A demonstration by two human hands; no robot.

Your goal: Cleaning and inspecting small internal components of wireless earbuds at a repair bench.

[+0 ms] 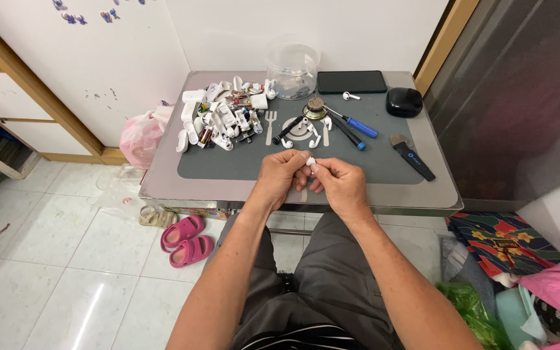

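Item in hand: a small white earbud piece (310, 161), pinched between the fingertips of both hands, held above the near edge of the grey mat (241, 165).
Left hand (281, 176): closed in a fingertip pinch on the piece, thumb and forefinger meeting at its left side.
Right hand (340, 183): likewise closed, fingertips on the right side of the same piece — the two-handed grip looks suited to steadying a part too small for one hand.
Working surface: a small metal table (163, 188); the mat covers most of it and likely keeps tiny parts from rolling.
Parts heap: a pile of white earbud shells and case fragments (221, 120) at the far left of the mat, well apart from the hands.
Loose earbuds: a few whole ones (306, 133) just beyond the hands, and a single one (350, 96) near the far edge.
Tools: two blue-tipped screwdrivers (358, 128) and a black pry tool (413, 155) lie to the right, within reach of the right hand.
Container: a clear plastic tub (291, 65), lidless, at the back edge — it holds some white pieces; their exact kind cannot be made out.
Closed items: a black case (404, 102) shut, contents hidden; a black phone (351, 81) lies flat beside it.
Floor: pink sandals (186, 241) left of the knees.
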